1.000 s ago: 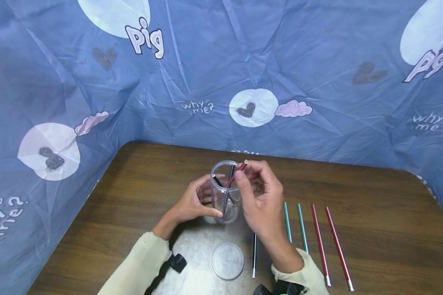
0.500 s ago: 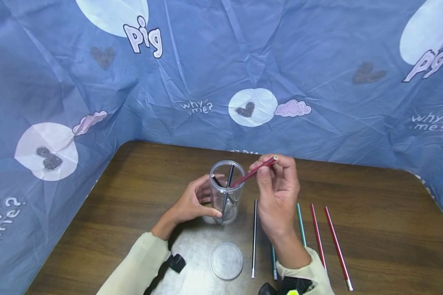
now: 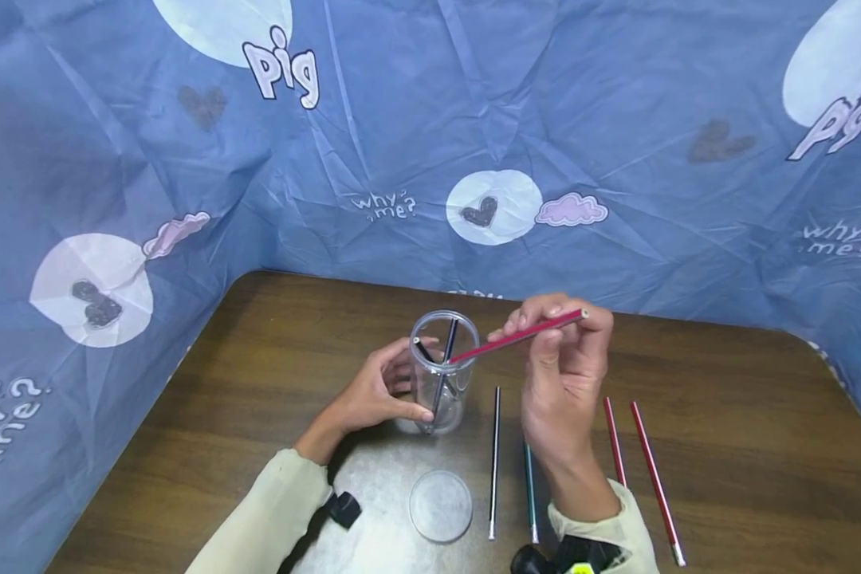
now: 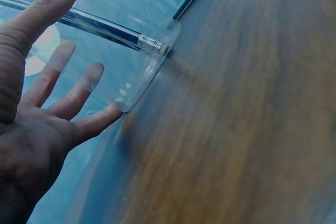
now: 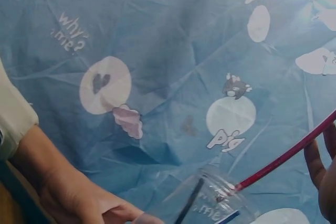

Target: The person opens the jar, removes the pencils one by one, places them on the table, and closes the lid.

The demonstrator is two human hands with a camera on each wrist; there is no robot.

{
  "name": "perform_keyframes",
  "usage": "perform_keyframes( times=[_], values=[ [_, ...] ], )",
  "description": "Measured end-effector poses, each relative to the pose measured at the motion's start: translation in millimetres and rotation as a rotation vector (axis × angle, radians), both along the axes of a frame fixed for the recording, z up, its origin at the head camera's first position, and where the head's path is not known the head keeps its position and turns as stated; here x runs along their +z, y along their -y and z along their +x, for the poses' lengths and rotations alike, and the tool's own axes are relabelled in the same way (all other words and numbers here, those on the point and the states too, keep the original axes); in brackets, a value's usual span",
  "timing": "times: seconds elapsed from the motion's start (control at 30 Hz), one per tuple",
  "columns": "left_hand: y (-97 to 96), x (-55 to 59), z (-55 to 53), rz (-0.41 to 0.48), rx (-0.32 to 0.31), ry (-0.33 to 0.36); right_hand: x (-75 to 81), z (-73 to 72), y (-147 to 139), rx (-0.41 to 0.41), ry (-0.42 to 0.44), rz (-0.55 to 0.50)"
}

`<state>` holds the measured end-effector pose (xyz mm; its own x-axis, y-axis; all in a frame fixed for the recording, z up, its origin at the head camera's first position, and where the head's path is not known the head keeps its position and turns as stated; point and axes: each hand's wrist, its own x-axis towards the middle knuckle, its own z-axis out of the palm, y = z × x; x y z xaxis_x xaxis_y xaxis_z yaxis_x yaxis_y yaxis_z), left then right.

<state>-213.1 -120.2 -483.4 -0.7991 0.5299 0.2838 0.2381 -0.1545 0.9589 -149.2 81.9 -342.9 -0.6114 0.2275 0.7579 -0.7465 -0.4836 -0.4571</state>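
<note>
A clear plastic jar stands upright on the table, with my left hand gripping its side, thumb in front and fingers behind. Two black pencils lean inside it. In the left wrist view a black pencil shows its eraser end down at the jar's base. My right hand pinches a red pencil to the right of the jar. That pencil slants down leftward, and its lower end is at the jar's mouth. In the right wrist view the red pencil reaches the jar's rim.
A round clear lid lies in front of the jar. To its right lie a black pencil, a green pencil and two red pencils, partly covered by the right arm. A blue printed cloth hangs behind the table.
My right hand has moved right, away from the jar, and the red pencil has come out of it to a flatter slant. My left hand and the jar have stayed put.
</note>
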Motion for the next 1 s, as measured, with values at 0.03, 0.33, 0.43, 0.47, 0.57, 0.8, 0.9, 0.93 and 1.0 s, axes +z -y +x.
perform_keyframes(
  times=[0.03, 0.33, 0.43, 0.47, 0.57, 0.8, 0.9, 0.93, 1.0],
  values=[
    [0.1, 0.2, 0.1, -0.001, -0.001, 0.001, 1.4, 0.4, -1.2, 0.009, -0.007, -0.024],
    [1.5, 0.4, 1.7, -0.010, 0.004, 0.013, 8.5, 0.4, -17.6, 0.012, -0.067, -0.178],
    [1.4, 0.6, 1.5, -0.008, 0.005, 0.014, 9.5, 0.0, -23.0, 0.000, -0.062, -0.199],
    [1.4, 0.7, 1.5, -0.009, 0.005, 0.014, 9.5, -0.3, -24.4, -0.007, -0.058, -0.200],
    [1.6, 0.2, 1.0, -0.011, 0.005, 0.008, 8.8, -1.4, -28.1, -0.017, -0.038, -0.199],
    [1.1, 0.1, -0.6, -0.005, 0.010, 0.001, 9.3, -3.8, -35.9, -0.070, 0.019, -0.183],
    [0.9, -0.2, -0.8, -0.010, 0.011, 0.000, 8.8, -4.8, -38.6, -0.079, 0.035, -0.175],
    [1.3, -0.3, -0.3, -0.014, 0.011, -0.001, 8.1, -4.9, -39.3, -0.080, 0.042, -0.168],
    [2.4, -1.0, 1.1, -0.016, 0.013, 0.000, 5.7, -5.3, -40.7, -0.079, 0.052, -0.152]
  ],
)
